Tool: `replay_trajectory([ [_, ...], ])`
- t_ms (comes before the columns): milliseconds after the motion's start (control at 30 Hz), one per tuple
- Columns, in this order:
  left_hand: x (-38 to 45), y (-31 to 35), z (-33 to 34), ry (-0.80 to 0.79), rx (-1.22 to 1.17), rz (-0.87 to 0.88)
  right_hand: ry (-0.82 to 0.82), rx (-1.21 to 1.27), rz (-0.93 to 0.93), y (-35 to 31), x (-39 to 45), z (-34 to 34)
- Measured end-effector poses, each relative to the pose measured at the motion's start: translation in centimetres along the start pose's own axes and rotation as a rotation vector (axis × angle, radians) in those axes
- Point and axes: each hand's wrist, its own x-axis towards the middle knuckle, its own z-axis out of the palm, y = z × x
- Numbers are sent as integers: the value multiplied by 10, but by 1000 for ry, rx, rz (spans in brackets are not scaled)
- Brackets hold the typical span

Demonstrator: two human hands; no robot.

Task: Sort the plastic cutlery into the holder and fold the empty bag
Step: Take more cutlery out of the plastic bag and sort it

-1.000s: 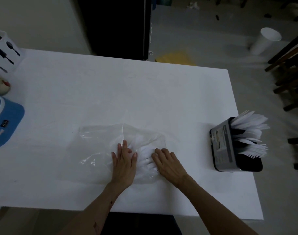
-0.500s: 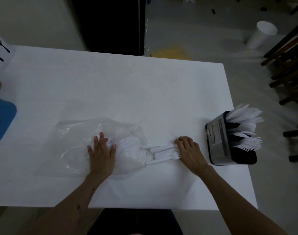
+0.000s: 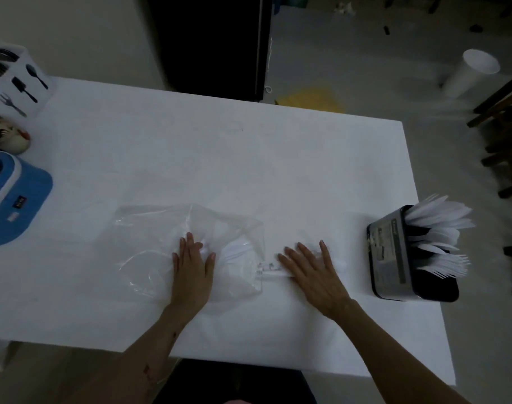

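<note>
right grip lies flat over cutlery beside bag.

The left hand is lying flat, palm down, fingers straight and close together, pointing toward 12 o'clock. The right hand is pressing flat too, fingers spread and angled toward 11 o'clock. Both bare forearms are reaching in from 6 o'clock, the right one from about 5 o'clock.
</note>
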Motion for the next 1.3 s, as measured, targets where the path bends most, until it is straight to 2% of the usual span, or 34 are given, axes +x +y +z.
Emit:
replay_trajectory([
  [133, 0, 0, -4, 62, 93, 99, -34, -7, -7, 8, 3, -3],
  [233, 2, 10, -15, 102, 205, 157, 44, 74, 8, -12, 12, -6],
  [333, 3, 22, -25, 51, 230, 266, 171, 195, -63, -40, 26, -10],
  [400, -3, 22, -29, 5, 178, 332, 187, 259, -102, -56, 41, -11],
  [533, -8, 11, -32, 59, 22, 205, 177, 258, -80, -64, 70, -16],
  [667, -2, 13, -32, 2, -117, 55, 93, 249, -86, -68, 87, -20],
  [767, 0, 8, -29, 1, -117, 44, 22, 252, -111, -74, 91, -20],
  [900, 0, 0, -24, -10, -163, 6, -6, 264, -13, -80, 95, -25],
  [1100, 0, 1, -24, 5, -168, 23, -3, 287, -18, -85, 105, -26],
  [1300, -1, 2, -23, 25, -177, 18, 80, 111, -83, -85, 101, -24],
])
